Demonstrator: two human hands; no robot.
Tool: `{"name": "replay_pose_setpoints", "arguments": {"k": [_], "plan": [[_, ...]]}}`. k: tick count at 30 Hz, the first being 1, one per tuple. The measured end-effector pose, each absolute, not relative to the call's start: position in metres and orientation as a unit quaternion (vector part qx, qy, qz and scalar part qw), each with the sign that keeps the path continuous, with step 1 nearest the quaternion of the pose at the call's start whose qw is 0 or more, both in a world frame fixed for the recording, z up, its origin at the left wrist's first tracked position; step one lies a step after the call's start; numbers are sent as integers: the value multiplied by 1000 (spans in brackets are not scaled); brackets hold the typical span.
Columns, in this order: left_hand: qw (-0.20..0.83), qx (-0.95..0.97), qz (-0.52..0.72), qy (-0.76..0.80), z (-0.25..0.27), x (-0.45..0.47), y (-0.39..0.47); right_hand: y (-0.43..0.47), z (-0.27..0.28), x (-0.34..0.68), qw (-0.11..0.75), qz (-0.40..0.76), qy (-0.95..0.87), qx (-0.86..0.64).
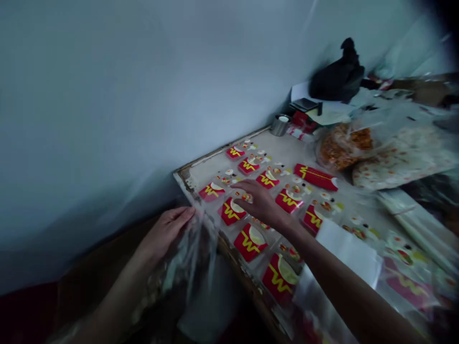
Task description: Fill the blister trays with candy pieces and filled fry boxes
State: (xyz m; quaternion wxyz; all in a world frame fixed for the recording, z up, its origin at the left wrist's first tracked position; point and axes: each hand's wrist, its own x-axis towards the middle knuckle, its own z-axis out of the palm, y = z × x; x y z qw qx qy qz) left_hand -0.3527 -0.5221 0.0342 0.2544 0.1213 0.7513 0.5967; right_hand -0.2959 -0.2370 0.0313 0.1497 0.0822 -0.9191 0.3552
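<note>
My left hand (pixel 173 225), off the table's left corner, pinches the edge of a clear plastic bag (pixel 191 255) that hangs below the table edge. Over the table, my right hand (pixel 256 198) reaches left with its fingers stretched out and apart. It appears to hold nothing; whether it touches the packets is unclear. Beneath and around it lie rows of flat clear packets, each with a red card fries holder marked with a yellow zigzag (pixel 231 211) and small food-shaped pieces. A white sheet or stack (pixel 344 248) lies partly under my right forearm.
The table has a worn wooden edge (pixel 234 260). Toward the back stand a metal cup (pixel 280 125) and a black bag (pixel 337 76). To the right are a clear bag of orange-brown pieces (pixel 344 145), a bag of pale pieces (pixel 405 157) and a long red carton (pixel 315 177).
</note>
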Motion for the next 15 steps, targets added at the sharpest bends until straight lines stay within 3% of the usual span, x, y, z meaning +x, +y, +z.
{"name": "replay_pose_setpoints", "arguments": {"k": [3, 6, 11, 15], "plan": [[222, 55, 582, 780, 22, -374, -561, -252, 13, -376, 37, 206, -955, 208], [171, -2, 578, 798, 9, -387, -578, -252, 7, -417, -47, 159, -943, 288], [195, -92, 612, 761, -15, -395, -586, -240, 14, -423, -2, 170, -933, 318], [229, -113, 623, 739, -25, -394, -582, -247, 13, -419, -10, 70, -943, 324]]}}
